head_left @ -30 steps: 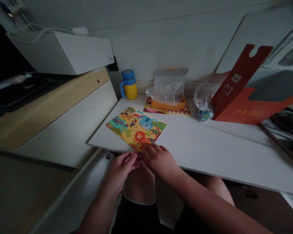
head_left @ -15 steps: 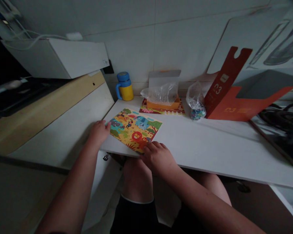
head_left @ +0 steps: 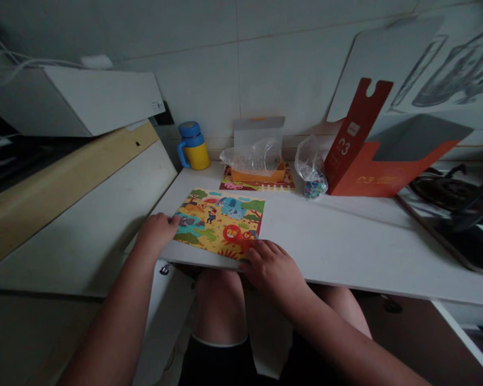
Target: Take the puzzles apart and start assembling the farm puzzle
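Note:
A colourful picture board with elephants, lions, a hippo and trees lies at the near left of the white desk, its front edge close to the desk's edge. My left hand grips its left side, thumb on the printed face and the other fingers mostly hidden. At the lower right corner my right hand is closed on the board, its fingers curled over the edge and the thumb hardly visible.
Behind the board, an orange open box with clear plastic rests on another printed sheet. A blue and yellow mug stands left of it. Rightward are a plastic bag of small coloured pieces, a big orange carton and a dark tray.
The board has turned slightly and sits straighter to the desk's edge, with both hands still on it. The camera view has shifted a little to the right.

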Tool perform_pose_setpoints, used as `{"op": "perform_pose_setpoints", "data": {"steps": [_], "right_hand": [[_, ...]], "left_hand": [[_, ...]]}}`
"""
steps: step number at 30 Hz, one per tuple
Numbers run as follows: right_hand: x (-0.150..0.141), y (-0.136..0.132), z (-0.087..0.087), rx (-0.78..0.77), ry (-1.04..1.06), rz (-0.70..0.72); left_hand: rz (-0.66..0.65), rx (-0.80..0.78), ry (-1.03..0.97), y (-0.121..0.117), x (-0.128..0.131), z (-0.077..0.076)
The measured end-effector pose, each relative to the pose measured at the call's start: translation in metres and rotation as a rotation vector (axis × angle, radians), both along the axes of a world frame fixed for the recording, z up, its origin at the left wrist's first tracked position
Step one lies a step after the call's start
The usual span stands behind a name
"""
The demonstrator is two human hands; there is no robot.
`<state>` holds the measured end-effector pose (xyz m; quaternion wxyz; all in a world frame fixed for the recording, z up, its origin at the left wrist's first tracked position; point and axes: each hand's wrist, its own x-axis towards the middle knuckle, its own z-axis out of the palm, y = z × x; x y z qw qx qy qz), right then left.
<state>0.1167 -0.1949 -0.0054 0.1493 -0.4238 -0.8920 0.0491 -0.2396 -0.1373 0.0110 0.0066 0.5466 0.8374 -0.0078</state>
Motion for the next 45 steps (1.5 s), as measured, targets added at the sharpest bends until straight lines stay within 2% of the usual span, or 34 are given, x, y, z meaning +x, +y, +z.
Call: {"op": "perform_pose_setpoints", "data": {"steps": [7, 11, 14, 17, 20, 22, 26, 28, 30, 32, 36, 42, 45], "right_hand": [[0.068, 0.007, -0.01, 0.06, 0.026, -0.103], [0.1, 0.014, -0.009, 0.053, 0.025, -0.188], [0.114, 0.02, -0.003, 0.017, 0.005, -0.234], [0.121, 0.03, 0.006, -0.006, -0.057, -0.257], [0.117, 0.054, 0.019, -0.003, -0.09, -0.258], [0.107, 0.08, 0.029, -0.002, -0.077, -0.248], [0.083, 0.143, 0.04, -0.055, -0.117, -0.222], [0.077, 0.169, 0.037, -0.058, -0.175, -0.253], [0.076, 0.182, 0.029, -0.035, -0.218, -0.311], [0.08, 0.185, 0.02, -0.014, -0.245, -0.317], [0.094, 0.181, 0.011, -0.014, -0.235, -0.33], [0.107, 0.188, 0.008, -0.088, -0.27, -0.355], [0.108, 0.191, 0.004, -0.148, -0.244, -0.392]], "left_hand": [[-0.06, 0.086, -0.05, -0.042, 0.074, -0.002], [-0.139, 0.124, -0.098, -0.048, 0.113, -0.003], [-0.173, 0.142, -0.105, -0.047, 0.127, -0.003], [-0.198, 0.096, -0.074, -0.041, 0.128, 0.001], [-0.227, 0.033, -0.021, -0.019, 0.122, 0.012], [-0.237, 0.036, 0.014, 0.009, 0.121, 0.021], [-0.217, 0.065, 0.041, 0.085, 0.121, 0.033], [-0.166, 0.109, 0.02, 0.118, 0.116, 0.03], [-0.1, 0.175, 0.01, 0.137, 0.105, 0.021], [-0.06, 0.204, 0.001, 0.144, 0.09, 0.01], [-0.169, 0.159, -0.111, 0.143, 0.069, -0.005], [-0.285, 0.099, -0.206, 0.142, 0.07, -0.007], [-0.346, 0.123, -0.229, 0.141, 0.072, -0.011]]}}
